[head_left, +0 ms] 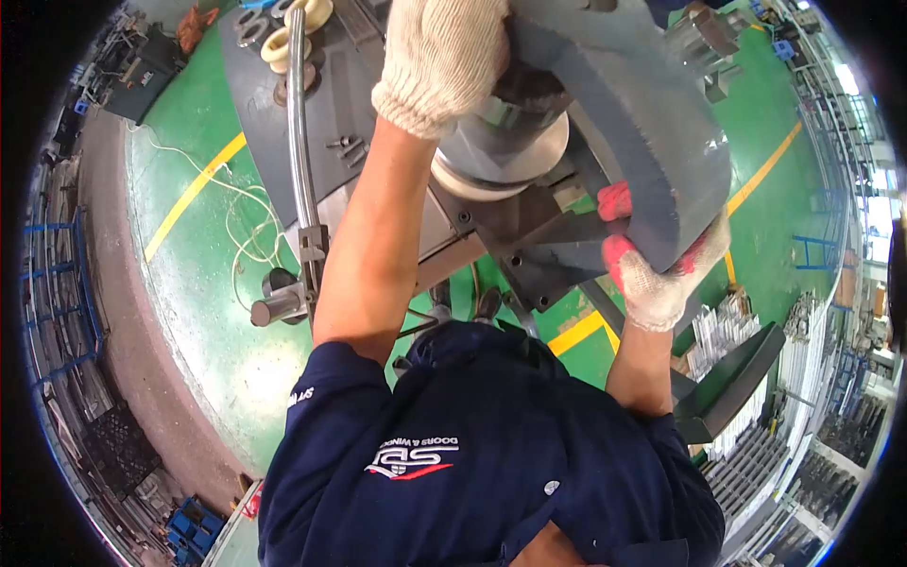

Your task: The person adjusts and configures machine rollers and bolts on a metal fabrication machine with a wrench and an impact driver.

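A large grey curved metal cover (652,123) with a worn edge fills the upper right, tilted over the machine. My right hand (661,279), in a cream knitted glove with red fingertips, is closed around its lower end. My left hand (449,61), gloved too, is at the cover's left side near the top edge of the view; its fingers are hidden. Below that hand, a shiny metal roller (505,146) with a cream-coloured disc under it sits on the machine.
A metal rod (299,123) runs upright along the machine's left side. Cream rings (276,49) and small metal pins (351,149) lie on the dark tabletop (260,104). A pale cable (250,222) loops over the green floor. Metal profiles (723,340) are stacked at right.
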{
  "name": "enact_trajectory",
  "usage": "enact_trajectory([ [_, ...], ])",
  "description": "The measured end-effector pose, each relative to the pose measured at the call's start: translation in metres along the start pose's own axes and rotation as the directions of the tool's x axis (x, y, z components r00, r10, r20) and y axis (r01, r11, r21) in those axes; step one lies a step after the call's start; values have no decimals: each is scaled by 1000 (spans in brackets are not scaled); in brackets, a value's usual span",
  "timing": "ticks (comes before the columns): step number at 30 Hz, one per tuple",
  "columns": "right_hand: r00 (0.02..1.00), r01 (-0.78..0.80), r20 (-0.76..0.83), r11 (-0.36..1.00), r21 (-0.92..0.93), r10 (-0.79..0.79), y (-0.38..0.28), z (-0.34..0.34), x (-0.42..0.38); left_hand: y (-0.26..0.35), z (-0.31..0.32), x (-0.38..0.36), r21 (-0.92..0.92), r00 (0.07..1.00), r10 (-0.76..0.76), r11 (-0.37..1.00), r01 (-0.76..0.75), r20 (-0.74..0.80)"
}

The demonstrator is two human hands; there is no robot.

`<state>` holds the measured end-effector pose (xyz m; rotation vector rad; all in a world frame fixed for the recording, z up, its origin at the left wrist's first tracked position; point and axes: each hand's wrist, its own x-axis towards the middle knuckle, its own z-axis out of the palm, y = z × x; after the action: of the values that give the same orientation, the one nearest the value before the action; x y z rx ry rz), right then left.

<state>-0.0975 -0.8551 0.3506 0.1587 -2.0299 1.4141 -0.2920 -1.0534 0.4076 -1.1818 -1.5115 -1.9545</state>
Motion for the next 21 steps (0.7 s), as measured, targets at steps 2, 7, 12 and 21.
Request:
enact_trajectory([
  [2, 999, 31, 38, 999, -25, -30, -6, -1, 4, 0, 2, -3, -137, 986, -164, 977, 161, -8],
  [7, 995, 61, 79, 997, -57, -56, -7, -3, 7, 29, 8, 3, -202, 932, -363, 914, 353, -15],
  [12, 992, 102, 81, 989, -105, -94, -4, -4, 4, 14, 12, 0, -221, 939, -336, 923, 314, -70],
  [21, 957, 255, -69, 934, -250, -280, -22, 29, -8, -20, 0, 6, -267, 988, -154, 951, 157, 33],
])
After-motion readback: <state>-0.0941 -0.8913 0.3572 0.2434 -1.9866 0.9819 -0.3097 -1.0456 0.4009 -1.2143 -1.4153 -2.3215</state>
